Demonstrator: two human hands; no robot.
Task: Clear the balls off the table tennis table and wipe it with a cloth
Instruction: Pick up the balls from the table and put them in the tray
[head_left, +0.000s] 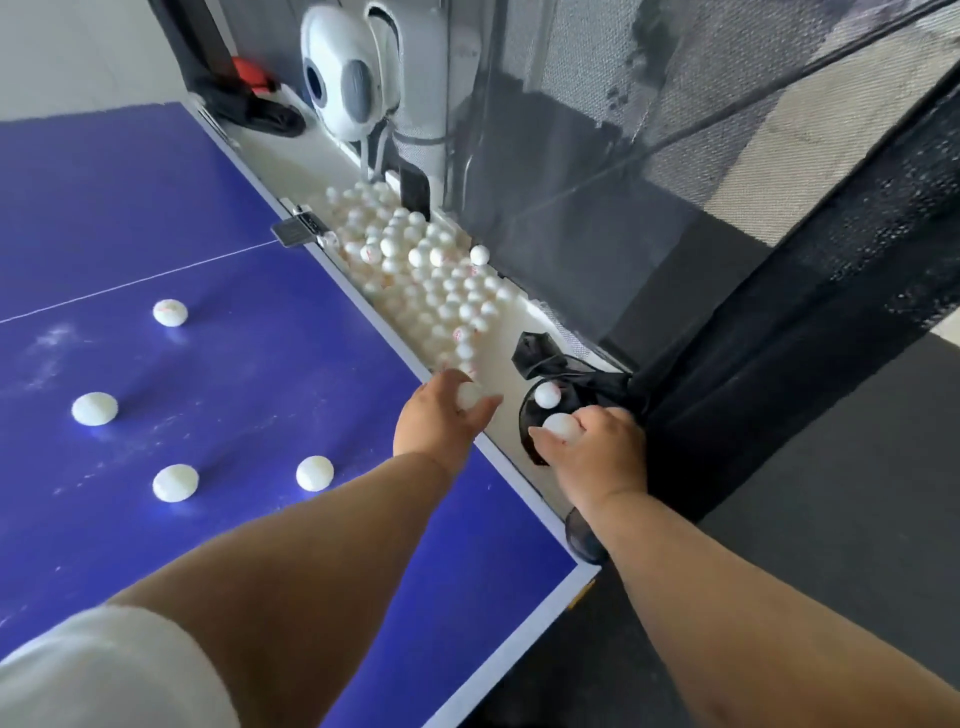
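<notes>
At 1 o'clock, over the white collection tray (506, 364), our left hand (434, 423) and right hand (597, 457) each curl fingers round a white plastic ball; four more lie on the blue table (234, 364).

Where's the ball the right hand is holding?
Head view, right of centre: the right hand grips the ball over the white tray beside the table edge, just below another loose ball.

Our right hand (597, 457) fingers hide half its ball (562, 428); the red print on the tray balls (415, 270) is too tiny to read.
</notes>
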